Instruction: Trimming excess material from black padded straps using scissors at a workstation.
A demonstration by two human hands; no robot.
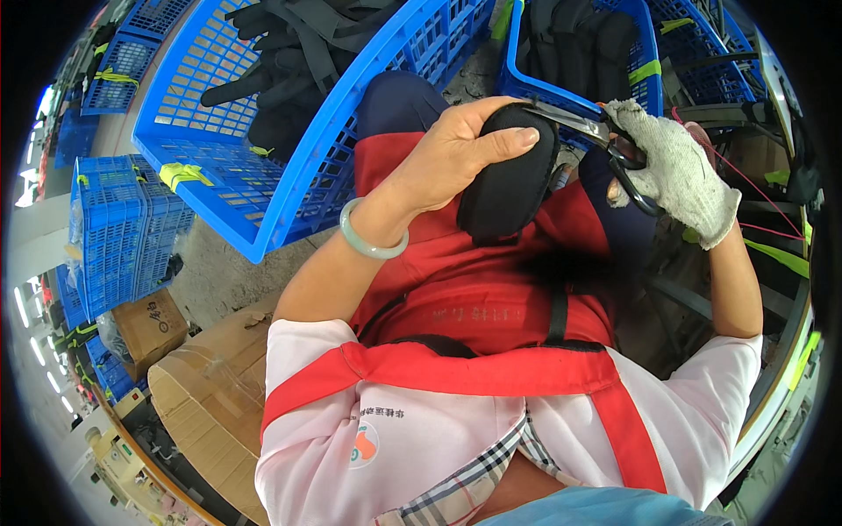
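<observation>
My bare left hand (460, 149) grips a black padded piece (507, 188) with a rounded outline, the thumb lying across its upper face. In a white knitted glove, my right hand (671, 167) is closed round the black handles of a pair of scissors (583, 128). The metal blades point left and lie at the upper edge of the padded piece, close to my left fingers. Whether the blades touch the padding, I cannot tell. Under both hands is my red apron (421, 280), over dark trousers.
A large blue plastic crate (298, 167) of black padded parts leans at the left. Another blue crate (574, 98) with similar parts stands ahead. Stacked blue crates (114, 219) and cardboard boxes (149, 333) are farther left. Pink cord (745, 175) hangs beside my right arm.
</observation>
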